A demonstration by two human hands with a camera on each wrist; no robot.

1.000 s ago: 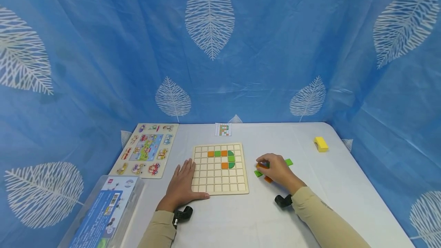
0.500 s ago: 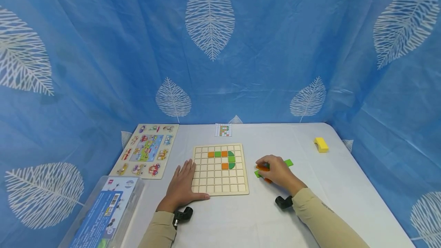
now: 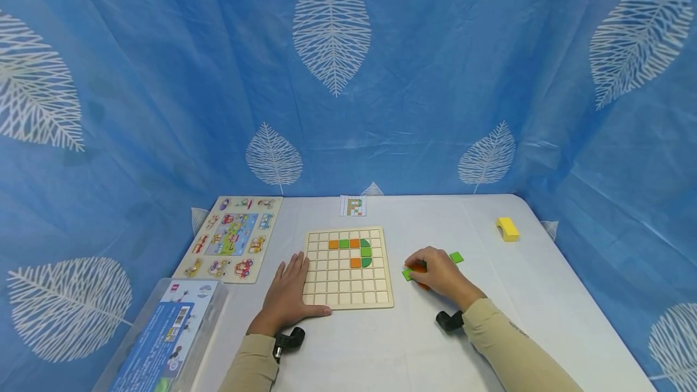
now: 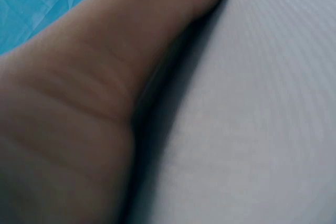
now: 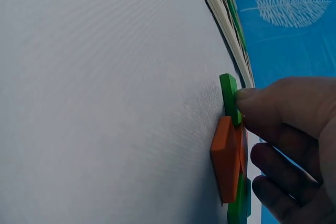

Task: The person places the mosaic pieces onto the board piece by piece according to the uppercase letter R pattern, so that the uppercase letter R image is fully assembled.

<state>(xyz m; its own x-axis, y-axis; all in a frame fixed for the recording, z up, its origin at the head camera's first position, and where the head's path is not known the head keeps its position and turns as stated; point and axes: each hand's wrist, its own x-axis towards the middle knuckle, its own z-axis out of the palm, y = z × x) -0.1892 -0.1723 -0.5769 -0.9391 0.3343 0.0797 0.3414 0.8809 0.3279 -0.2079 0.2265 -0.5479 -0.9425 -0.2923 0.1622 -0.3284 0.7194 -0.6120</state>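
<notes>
My left hand [image 3: 288,292] rests on the left edge of a wooden grid board [image 3: 348,289], thumb spread along the board's near corner. Square orange and green tiles, among them an orange tile [image 3: 356,263], and rounded green tiles [image 3: 366,262] form a curved shape on it. Right of the board, my right hand [image 3: 441,271] bends over a small pile of tiles. Its thumb and finger pinch an orange tile [image 3: 418,268], largely hidden by the hand. In the right wrist view, a green tile [image 5: 229,95] and another orange tile [image 5: 224,161] lie by the fingertips.
A small pattern card [image 3: 353,205] lies behind the board. To the left are a wooden vehicle puzzle [image 3: 231,238] and a plastic box [image 3: 163,337] with a blue label. A yellow arch block [image 3: 507,228] stands at the far right. A loose green tile [image 3: 456,257] lies beyond the right hand.
The orange tile at my right fingertips has shifted slightly nearer and further under the hand. The right hand itself has barely moved; the left hand and the board's tiles are unchanged.
</notes>
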